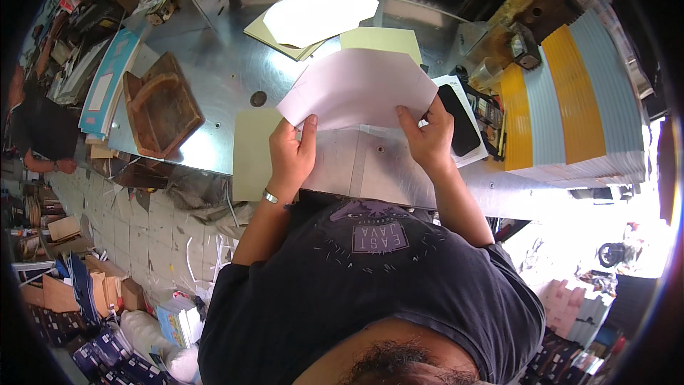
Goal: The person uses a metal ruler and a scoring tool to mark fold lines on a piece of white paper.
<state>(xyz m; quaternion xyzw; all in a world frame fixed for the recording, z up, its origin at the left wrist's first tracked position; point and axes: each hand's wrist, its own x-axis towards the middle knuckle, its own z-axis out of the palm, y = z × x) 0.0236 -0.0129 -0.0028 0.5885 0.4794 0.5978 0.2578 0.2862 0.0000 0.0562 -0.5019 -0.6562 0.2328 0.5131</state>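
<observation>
dark tee, held paper over metal tbl; tiled flr

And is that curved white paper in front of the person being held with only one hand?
No, the left hand grips one side of the paper and the right hand grips the other.

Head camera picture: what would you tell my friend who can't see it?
A person's left hand and right hand hold a bowed white sheet over a shiny metal table. Beyond it lies white paper on pale yellow sheets; a brown wooden tray is at left, yellow-and-blue stacks at right.
</observation>
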